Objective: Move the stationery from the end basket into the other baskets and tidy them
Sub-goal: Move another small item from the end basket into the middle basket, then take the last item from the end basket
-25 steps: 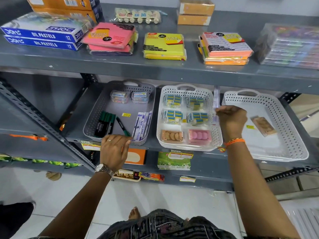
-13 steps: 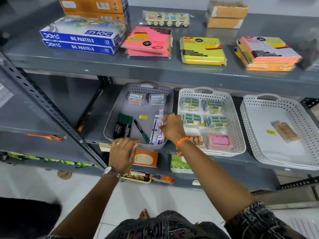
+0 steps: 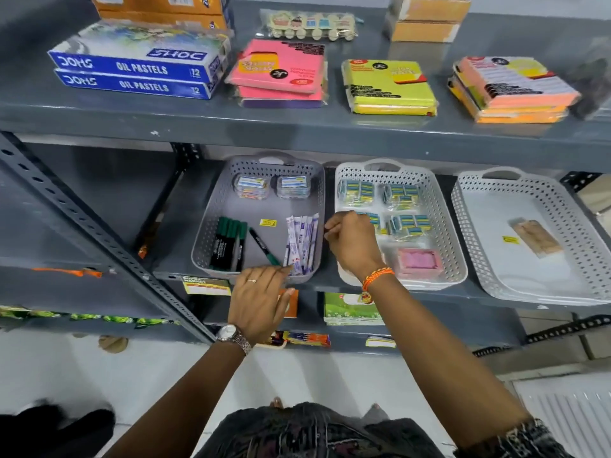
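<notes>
Three baskets stand on the middle shelf. The grey basket [image 3: 211, 226] holds green markers [image 3: 228, 242], a lone green pen [image 3: 264, 247], two small clear boxes [image 3: 251, 186] and a bundle of white pen packets [image 3: 301, 242]. The middle white basket [image 3: 444, 226] holds blue-and-yellow eraser packs [image 3: 357, 193] and a pink pack [image 3: 418, 262]. In the end basket [image 3: 469, 209] lies one beige packet [image 3: 535, 241]. My left hand [image 3: 261, 299] rests at the grey basket's front rim, fingertips against the near ends of the pen packets. My right hand [image 3: 350, 242] hovers by that basket's right rim, fingers curled, nothing visible in them.
The upper shelf [image 3: 297, 127] overhangs the baskets and carries oil pastel boxes [image 3: 132, 71] and sticky-note packs [image 3: 386, 87]. A slanted metal brace [image 3: 82, 223] runs at the left. More packets sit on the lower shelf [image 3: 350, 309].
My right hand brought a clear pen packet from the end basket's side to the grey basket, set it with the other packets, then drew back to the rim. My left hand reached the packets' ends.
</notes>
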A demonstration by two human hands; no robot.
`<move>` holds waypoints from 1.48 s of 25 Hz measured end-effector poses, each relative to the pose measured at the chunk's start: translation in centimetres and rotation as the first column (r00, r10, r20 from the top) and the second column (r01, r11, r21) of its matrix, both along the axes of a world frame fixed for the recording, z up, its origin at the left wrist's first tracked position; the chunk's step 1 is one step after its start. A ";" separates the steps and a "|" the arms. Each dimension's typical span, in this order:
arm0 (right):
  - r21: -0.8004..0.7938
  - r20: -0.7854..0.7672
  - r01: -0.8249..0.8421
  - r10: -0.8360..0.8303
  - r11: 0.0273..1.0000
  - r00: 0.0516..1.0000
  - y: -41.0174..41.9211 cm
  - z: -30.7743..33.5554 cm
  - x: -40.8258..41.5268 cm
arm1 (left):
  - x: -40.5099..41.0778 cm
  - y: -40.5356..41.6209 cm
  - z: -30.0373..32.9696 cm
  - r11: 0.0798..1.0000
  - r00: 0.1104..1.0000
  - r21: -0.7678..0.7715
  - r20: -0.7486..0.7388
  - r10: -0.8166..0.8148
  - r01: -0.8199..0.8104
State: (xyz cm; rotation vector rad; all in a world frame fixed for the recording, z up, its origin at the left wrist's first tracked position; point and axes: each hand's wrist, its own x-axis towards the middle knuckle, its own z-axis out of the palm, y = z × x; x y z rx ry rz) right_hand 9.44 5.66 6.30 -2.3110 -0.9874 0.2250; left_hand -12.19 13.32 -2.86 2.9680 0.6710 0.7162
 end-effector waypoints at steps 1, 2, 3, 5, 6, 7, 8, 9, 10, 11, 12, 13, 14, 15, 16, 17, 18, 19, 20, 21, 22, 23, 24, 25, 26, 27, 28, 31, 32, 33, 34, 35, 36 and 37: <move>0.031 -0.008 0.017 -0.016 0.999 1.000 -1.0 0.2 0.7 | 1.0 -0.9 0.1 1.000 1.000 -0.003 -0.007 -0.012 0.012; 0.048 -0.008 0.027 -0.027 0.998 1.000 -2.0 0.4 1.5 | 2.0 -1.8 0.2 1.000 1.000 -0.007 -0.010 -0.019 0.019; 0.054 -0.007 0.036 -0.036 0.998 0.999 -2.9 0.6 2.3 | 2.8 -2.5 0.3 1.000 1.000 -0.015 -0.009 -0.019 0.019; 0.049 -0.003 0.067 -0.067 0.997 0.998 -5.3 1.1 4.7 | 4.3 -3.8 0.5 0.999 1.000 -0.049 0.001 0.018 -0.018; 0.048 0.008 0.089 -0.089 0.995 0.996 -6.7 1.5 6.2 | 4.9 -4.4 0.5 0.996 0.998 -0.065 0.007 0.057 -0.057; 0.048 0.022 0.115 -0.117 0.992 0.993 -8.2 1.7 7.9 | 5.5 -5.0 0.4 0.992 0.995 -0.075 0.016 0.102 -0.100; 0.046 0.038 0.150 -0.152 0.988 0.988 -9.8 2.0 9.7 | 6.0 -5.4 0.3 0.987 0.990 -0.079 0.026 0.142 -0.139; 0.039 0.061 0.194 -0.196 0.980 0.979 -11.3 2.1 11.6 | 6.3 -5.5 0.2 0.982 0.984 -0.080 0.034 0.173 -0.170; 0.031 0.089 0.248 -0.249 0.968 0.964 -13.0 2.3 13.6 | 6.6 -5.7 0.1 0.978 0.979 -0.078 0.043 0.198 -0.194; 0.019 0.119 0.304 -0.304 0.953 0.945 -14.6 2.3 15.6 | 6.8 -5.7 -0.1 0.974 0.975 -0.075 0.054 0.218 -0.213; 0.005 0.147 0.352 -0.349 0.936 0.926 -16.2 2.0 17.6 | 6.8 -5.6 -0.2 0.970 0.970 -0.070 0.065 0.236 -0.231; -0.021 0.166 0.394 -0.386 0.919 0.908 -17.9 1.6 19.8 | 7.0 -5.6 -0.3 0.966 0.964 -0.066 0.080 0.254 -0.250; -0.067 0.178 0.438 -0.422 0.896 0.889 -19.5 1.0 21.9 | 7.2 -5.7 -0.6 0.962 0.957 -0.062 0.096 0.272 -0.267; -0.136 0.185 0.484 -0.458 0.864 0.870 -20.9 0.3 23.9 | 7.4 -5.7 -0.7 0.957 0.951 -0.058 0.112 0.288 -0.283; -0.214 0.186 0.521 -0.489 0.826 0.852 -22.1 -0.5 25.6 | 7.5 -5.8 -1.0 0.953 0.945 -0.053 0.126 0.301 -0.297; -0.291 0.176 0.540 -0.511 0.790 0.842 -23.1 -1.3 26.9 | 7.6 -5.9 -1.2 0.951 0.940 -0.053 0.139 0.310 -0.306; -0.360 0.152 0.535 -0.518 0.764 0.842 -23.7 -2.1 27.7 | 7.7 -5.9 -1.4 0.949 0.937 -0.053 0.150 0.316 -0.312; -0.413 0.121 0.512 -0.512 0.753 0.851 -24.2 -2.8 28.3 | 7.8 -5.9 -1.5 0.946 0.932 -0.052 0.163 0.323 -0.319; -0.443 0.098 0.488 -0.501 0.752 0.860 -24.5 -3.3 28.6 | 7.9 -5.9 -1.6 0.943 0.926 -0.049 0.179 0.332 -0.329; -0.456 0.094 0.473 -0.488 0.754 0.868 -24.7 -3.7 28.8 | 8.0 -5.9 -1.8 0.939 0.920 -0.046 0.192 0.343 -0.341; -0.460 0.111 0.464 -0.469 0.757 0.876 -24.9 -4.0 29.0 | 8.1 -6.0 -1.9 0.935 0.914 -0.041 0.201 0.353 -0.352; -0.458 0.143 0.458 -0.446 0.762 0.884 -24.9 -4.1 29.1 | 8.2 -6.1 -2.0 0.932 0.909 -0.033 0.211 0.360 -0.362; -0.449 0.175 0.457 -0.426 0.768 0.888 -25.0 -4.2 29.1 | 8.3 -6.1 -2.2 0.929 0.904 -0.021 0.224 0.365 -0.370; -0.428 0.189 0.461 -0.422 0.777 0.887 -24.9 -4.2 29.1 | 8.4 -6.1 -2.3 0.926 0.898 -0.011 0.238 0.369 -0.377; -0.399 0.188 0.470 -0.432 0.787 0.882 -24.8 -4.1 28.9 | 8.4 -6.1 -2.5 0.923 0.893 -0.005 0.252 0.373 -0.384; -0.373 0.184 0.480 -0.443 0.794 0.877 -24.7 -4.1 28.7 | 8.5 -6.1 -2.6 0.921 0.888 -0.001 0.264 0.376 -0.390; -0.358 0.181 0.489 -0.454 0.795 0.872 -24.7 -4.2 28.4 | 8.5 -6.1 -2.7 0.920 0.885 0.002 0.275 0.377 -0.392; -0.302 0.171 0.528 -0.500 0.793 0.849 -24.6 -3.5 27.5 | 8.6 -6.0 -3.0 0.921 0.884 0.016 0.288 0.368 -0.389; -0.255 0.167 0.533 -0.507 0.806 0.846 -24.3 -2.9 27.0 | 8.5 -5.9 -3.0 0.922 0.885 0.021 0.290 0.366 -0.388; -0.197 0.170 0.523 -0.496 0.829 0.851 -23.8 -2.1 26.3 | 8.5 -5.9 -3.0 0.921 0.884 0.024 0.292 0.365 -0.388; -0.137 0.177 0.487 -0.462 0.863 0.869 -23.1 -1.2 25.5 | 8.5 -5.9 -3.0 0.920 0.882 0.023 0.294 0.368 -0.391; -0.074 0.186 0.428 -0.409 0.901 0.893 -22.2 -0.2 24.5 | 8.6 -5.9 -3.0 0.919 0.880 0.021 0.295 0.371 -0.394; -0.007 0.188 0.355 -0.347 0.935 0.919 -21.1 0.7 23.2 | 8.6 -5.9 -3.0 0.918 0.880 0.021 0.295 0.373 -0.396; 0.068 0.153 0.268 -0.276 0.961 0.949 -19.9 1.5 21.8 | 8.7 -6.0 -3.0 0.918 0.880 0.023 0.295 0.373 -0.397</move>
